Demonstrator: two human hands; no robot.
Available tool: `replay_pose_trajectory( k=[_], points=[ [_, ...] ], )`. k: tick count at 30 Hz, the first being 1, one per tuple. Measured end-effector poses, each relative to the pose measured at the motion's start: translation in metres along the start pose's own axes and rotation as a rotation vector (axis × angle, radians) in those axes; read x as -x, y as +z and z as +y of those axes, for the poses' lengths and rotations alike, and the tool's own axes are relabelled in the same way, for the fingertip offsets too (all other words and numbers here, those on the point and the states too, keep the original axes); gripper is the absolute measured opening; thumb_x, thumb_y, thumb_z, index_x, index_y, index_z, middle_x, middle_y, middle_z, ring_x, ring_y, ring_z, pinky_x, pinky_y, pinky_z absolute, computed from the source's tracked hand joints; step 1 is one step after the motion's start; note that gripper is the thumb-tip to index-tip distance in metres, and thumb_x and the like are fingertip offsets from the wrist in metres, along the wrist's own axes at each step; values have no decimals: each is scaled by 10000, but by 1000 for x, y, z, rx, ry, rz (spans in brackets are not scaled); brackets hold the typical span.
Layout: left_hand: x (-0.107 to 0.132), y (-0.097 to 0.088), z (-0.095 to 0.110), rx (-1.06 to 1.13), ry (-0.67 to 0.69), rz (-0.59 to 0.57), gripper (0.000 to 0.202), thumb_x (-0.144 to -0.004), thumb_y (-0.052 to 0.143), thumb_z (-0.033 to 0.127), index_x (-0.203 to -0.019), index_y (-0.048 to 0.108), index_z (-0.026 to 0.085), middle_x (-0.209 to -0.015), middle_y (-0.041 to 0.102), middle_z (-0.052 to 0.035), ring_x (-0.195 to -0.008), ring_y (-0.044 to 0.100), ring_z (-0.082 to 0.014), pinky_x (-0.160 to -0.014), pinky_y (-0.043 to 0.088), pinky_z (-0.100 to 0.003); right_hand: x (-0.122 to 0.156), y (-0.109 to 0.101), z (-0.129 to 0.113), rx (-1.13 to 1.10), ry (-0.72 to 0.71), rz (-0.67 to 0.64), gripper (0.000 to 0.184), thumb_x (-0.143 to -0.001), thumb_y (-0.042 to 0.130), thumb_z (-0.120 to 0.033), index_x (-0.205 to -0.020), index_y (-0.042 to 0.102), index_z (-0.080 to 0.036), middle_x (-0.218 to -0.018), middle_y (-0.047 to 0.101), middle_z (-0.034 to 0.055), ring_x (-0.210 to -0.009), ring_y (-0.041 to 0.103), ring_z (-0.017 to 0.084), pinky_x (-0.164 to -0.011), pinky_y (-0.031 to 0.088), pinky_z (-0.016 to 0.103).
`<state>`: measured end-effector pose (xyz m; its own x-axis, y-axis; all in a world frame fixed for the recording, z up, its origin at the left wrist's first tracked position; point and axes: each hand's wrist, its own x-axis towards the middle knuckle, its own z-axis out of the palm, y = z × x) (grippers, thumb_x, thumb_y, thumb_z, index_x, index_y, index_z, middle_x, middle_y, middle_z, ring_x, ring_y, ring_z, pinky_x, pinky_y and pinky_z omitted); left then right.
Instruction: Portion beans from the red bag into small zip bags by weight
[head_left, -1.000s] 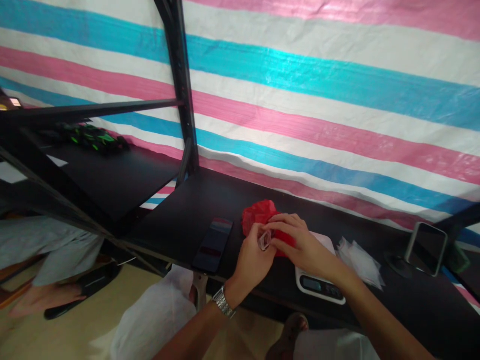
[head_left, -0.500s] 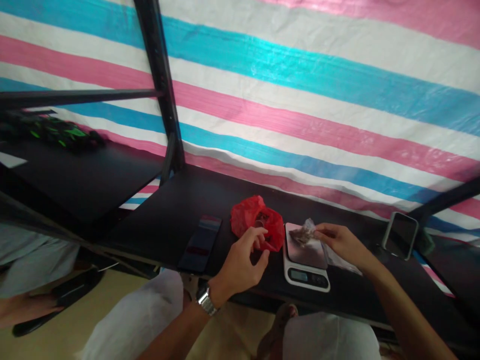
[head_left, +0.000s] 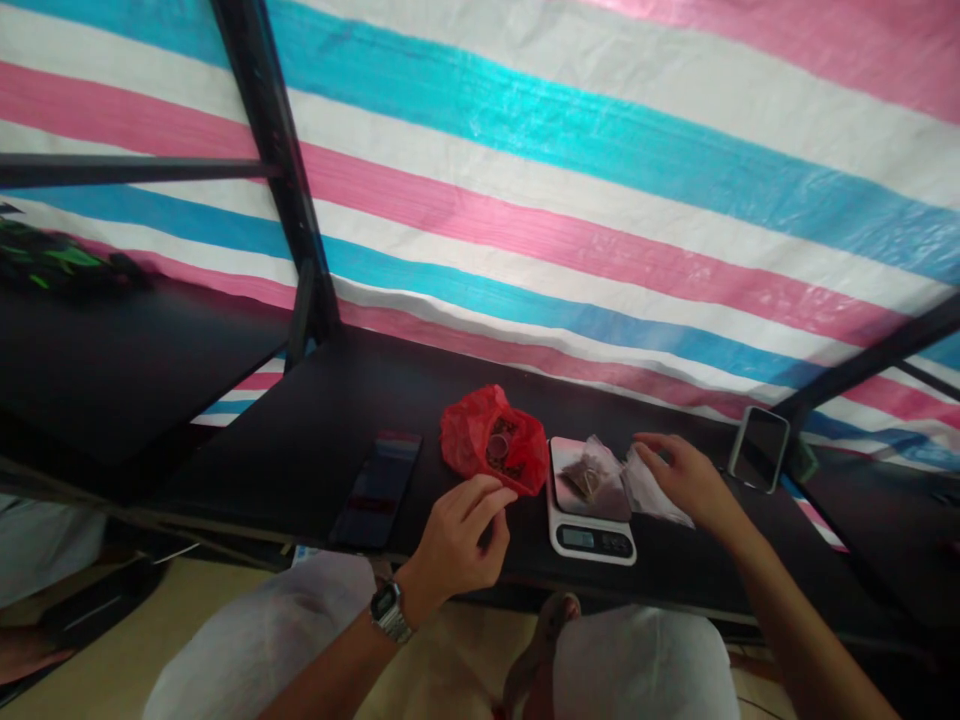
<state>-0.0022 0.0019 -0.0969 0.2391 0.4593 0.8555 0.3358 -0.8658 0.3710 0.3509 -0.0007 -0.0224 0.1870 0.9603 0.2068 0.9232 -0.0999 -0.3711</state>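
My left hand [head_left: 466,535], wearing a metal-strapped watch [head_left: 388,607], reaches to the near edge of an opened red plastic bag [head_left: 469,440]. Its fingers are stretched forward and the thumb stands apart from them. Small brown pieces and a small round cup-like thing [head_left: 498,446] show inside the bag. To its right, a white digital scale [head_left: 598,545] bears a small clear bag [head_left: 589,475] with brown contents. My right hand [head_left: 682,478] hovers over flat clear plastic bags [head_left: 654,497] beside the scale, fingers extended; whether they touch is unclear.
A dark phone [head_left: 377,490] lies left of the red bag. Another device with a pale frame [head_left: 759,448] leans at the right by a metal post. Striped sheeting [head_left: 562,220] hangs behind the black table [head_left: 375,375]. Another person's hand [head_left: 30,650] shows at lower left.
My right hand has let go of the small filled bag, which now lies on the scale, and moved right to the flat bags. My left hand's fingers have come to the red bag's near edge.
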Motion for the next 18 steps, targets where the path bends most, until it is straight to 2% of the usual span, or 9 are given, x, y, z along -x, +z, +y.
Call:
replay_pose_trajectory(
  k=[3,7,12,18],
  points=[
    [-3,-2,4,12,3,38,328,-886,549,19,-1145,634,202,-968,738,-78,-866,734,-185,-786,631,-282,12,-10,7,-29,1,40,468,-915,541,-577,-1046,822,-227,-1017,809,122,-824,720,299,-809,585,446],
    [-6,-3,5,32,-6,74,317,-889,540,5,-1122,635,198,-933,729,-70,-828,721,-170,-754,620,-262,27,-12,10,-86,-11,2,483,-905,574,-649,-1006,822,-247,-920,809,98,-702,687,269,-697,575,412],
    [-2,-1,5,36,-10,87,315,-893,530,-5,-1110,632,199,-917,722,-64,-813,717,-165,-738,608,-254,29,-9,3,-84,-37,-17,505,-936,551,-665,-980,818,-239,-972,804,119,-803,731,293,-764,583,429],
    [4,-1,5,46,-3,66,301,-895,532,-3,-1093,642,195,-904,719,-62,-783,710,-161,-713,601,-250,19,-5,-8,-89,-83,-41,454,-958,539,-556,-1048,831,-221,-1039,799,129,-861,728,289,-825,592,439]
  ],
)
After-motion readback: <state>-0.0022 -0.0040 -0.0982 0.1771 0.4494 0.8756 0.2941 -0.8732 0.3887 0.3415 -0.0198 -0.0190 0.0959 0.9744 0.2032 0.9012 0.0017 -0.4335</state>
